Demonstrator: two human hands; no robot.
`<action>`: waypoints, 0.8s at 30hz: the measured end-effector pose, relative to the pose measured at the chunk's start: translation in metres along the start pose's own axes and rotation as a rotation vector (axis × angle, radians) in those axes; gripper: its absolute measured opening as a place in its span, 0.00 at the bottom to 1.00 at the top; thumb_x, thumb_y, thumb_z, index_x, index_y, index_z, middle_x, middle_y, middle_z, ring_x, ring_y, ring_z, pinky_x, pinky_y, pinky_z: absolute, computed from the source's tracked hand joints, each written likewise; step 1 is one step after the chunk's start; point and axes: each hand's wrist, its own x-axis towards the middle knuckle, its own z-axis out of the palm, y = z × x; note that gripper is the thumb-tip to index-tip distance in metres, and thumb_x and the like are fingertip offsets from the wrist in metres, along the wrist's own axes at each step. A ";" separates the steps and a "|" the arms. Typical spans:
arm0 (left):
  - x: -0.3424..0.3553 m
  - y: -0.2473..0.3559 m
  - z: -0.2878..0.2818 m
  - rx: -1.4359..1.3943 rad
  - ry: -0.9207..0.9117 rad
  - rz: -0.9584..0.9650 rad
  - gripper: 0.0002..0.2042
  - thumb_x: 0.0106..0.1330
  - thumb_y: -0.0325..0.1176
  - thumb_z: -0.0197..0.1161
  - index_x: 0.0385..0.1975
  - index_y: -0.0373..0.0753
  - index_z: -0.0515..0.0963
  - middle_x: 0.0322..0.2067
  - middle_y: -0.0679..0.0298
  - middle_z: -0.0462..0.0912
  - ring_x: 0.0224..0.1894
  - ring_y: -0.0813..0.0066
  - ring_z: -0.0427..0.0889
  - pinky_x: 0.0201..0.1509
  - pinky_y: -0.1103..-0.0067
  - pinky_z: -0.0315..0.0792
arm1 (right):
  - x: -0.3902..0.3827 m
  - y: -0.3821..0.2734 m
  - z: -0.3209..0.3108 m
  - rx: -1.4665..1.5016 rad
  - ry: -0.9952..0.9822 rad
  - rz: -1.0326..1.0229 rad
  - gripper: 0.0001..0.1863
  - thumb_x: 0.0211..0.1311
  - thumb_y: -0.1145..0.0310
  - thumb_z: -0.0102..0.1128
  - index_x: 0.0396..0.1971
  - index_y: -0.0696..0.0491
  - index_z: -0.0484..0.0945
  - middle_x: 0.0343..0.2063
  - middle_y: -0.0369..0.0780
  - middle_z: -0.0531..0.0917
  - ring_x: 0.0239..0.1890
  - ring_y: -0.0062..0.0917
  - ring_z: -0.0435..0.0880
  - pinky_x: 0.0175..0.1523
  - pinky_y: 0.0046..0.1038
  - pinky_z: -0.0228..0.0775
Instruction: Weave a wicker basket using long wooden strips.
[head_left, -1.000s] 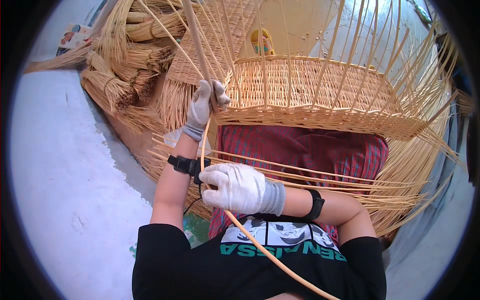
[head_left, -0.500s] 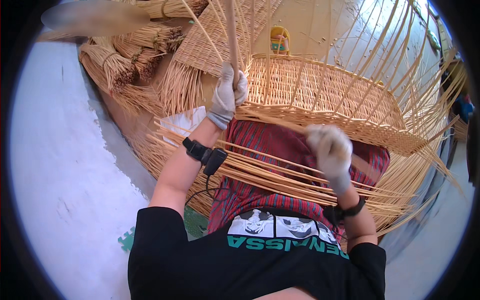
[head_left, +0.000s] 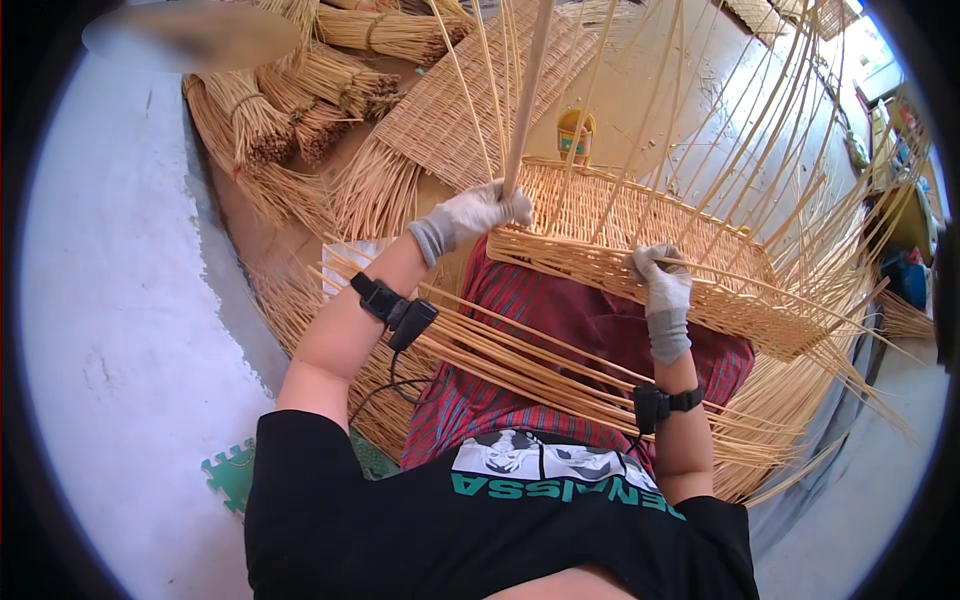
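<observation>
A long, shallow wicker basket (head_left: 650, 215) lies across my knees, its upright stakes fanning upward. My left hand (head_left: 478, 212), in a pale knit glove, is closed around the foot of a thick wooden stick (head_left: 530, 90) at the basket's left corner. At the front wall, my right hand (head_left: 662, 278), gloved too, has its fingers closed on a thin wicker rod (head_left: 760, 283) that trails off to the right along the weave. Several loose wicker rods (head_left: 540, 355) lie across the striped red cloth (head_left: 520, 290) on my lap, beneath both forearms.
Tied bundles of wicker (head_left: 250, 120) are heaped at the far left, beside a flat woven panel (head_left: 470, 100). A small yellow container (head_left: 576, 135) stands on the floor beyond the basket. Long stakes and loose strands spread widely on the right. A pale wall (head_left: 110, 260) borders the left.
My right hand, blurred earlier below the basket, is now up at its front wall, gripping. My left wrist has turned, with the hand now at the stick's foot. The whole view has shifted.
</observation>
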 end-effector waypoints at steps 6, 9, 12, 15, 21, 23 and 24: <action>0.002 -0.021 0.019 0.007 0.273 -0.058 0.17 0.51 0.17 0.76 0.33 0.40 0.73 0.29 0.72 0.76 0.32 0.81 0.78 0.44 0.78 0.79 | 0.008 -0.033 0.027 -0.390 0.001 -0.136 0.07 0.63 0.78 0.68 0.33 0.55 0.77 0.29 0.35 0.84 0.31 0.22 0.83 0.39 0.22 0.75; 0.007 -0.032 0.022 0.090 0.351 -0.008 0.14 0.53 0.21 0.76 0.29 0.41 0.74 0.26 0.73 0.76 0.29 0.81 0.77 0.39 0.80 0.76 | 0.012 -0.112 0.111 -0.704 -0.220 -0.393 0.19 0.63 0.77 0.67 0.54 0.53 0.78 0.44 0.42 0.87 0.46 0.26 0.86 0.54 0.25 0.76; 0.012 -0.050 0.020 0.179 0.434 -0.003 0.11 0.56 0.24 0.74 0.28 0.40 0.75 0.24 0.72 0.77 0.28 0.82 0.75 0.37 0.80 0.73 | 0.070 -0.115 0.180 -1.008 -0.232 -0.948 0.39 0.61 0.80 0.63 0.73 0.43 0.63 0.54 0.48 0.84 0.54 0.29 0.84 0.60 0.25 0.73; 0.012 -0.042 0.023 0.170 0.452 -0.073 0.11 0.55 0.24 0.75 0.28 0.40 0.75 0.26 0.70 0.79 0.29 0.81 0.77 0.38 0.80 0.75 | 0.080 -0.105 0.183 -0.658 -0.298 -0.616 0.49 0.61 0.82 0.57 0.79 0.38 0.46 0.61 0.49 0.79 0.49 0.31 0.86 0.59 0.28 0.75; 0.006 -0.029 0.032 -0.109 0.410 0.005 0.14 0.52 0.15 0.75 0.28 0.39 0.75 0.27 0.67 0.81 0.34 0.76 0.84 0.43 0.74 0.83 | -0.019 0.038 -0.004 -0.183 0.026 -0.380 0.12 0.81 0.73 0.39 0.58 0.54 0.63 0.32 0.40 0.84 0.29 0.23 0.85 0.38 0.28 0.83; 0.005 -0.015 0.035 0.131 0.465 -0.049 0.15 0.52 0.28 0.77 0.32 0.38 0.75 0.27 0.65 0.82 0.34 0.74 0.84 0.44 0.74 0.82 | -0.043 0.022 0.011 -0.120 0.076 -0.304 0.09 0.81 0.71 0.41 0.55 0.52 0.64 0.29 0.40 0.84 0.28 0.20 0.85 0.24 0.20 0.75; 0.004 -0.004 0.043 0.367 0.499 -0.090 0.20 0.53 0.40 0.79 0.36 0.38 0.75 0.27 0.62 0.83 0.34 0.71 0.85 0.44 0.74 0.81 | -0.040 0.005 0.014 -0.157 0.090 -0.282 0.08 0.81 0.70 0.42 0.54 0.50 0.65 0.28 0.40 0.85 0.25 0.19 0.83 0.20 0.19 0.69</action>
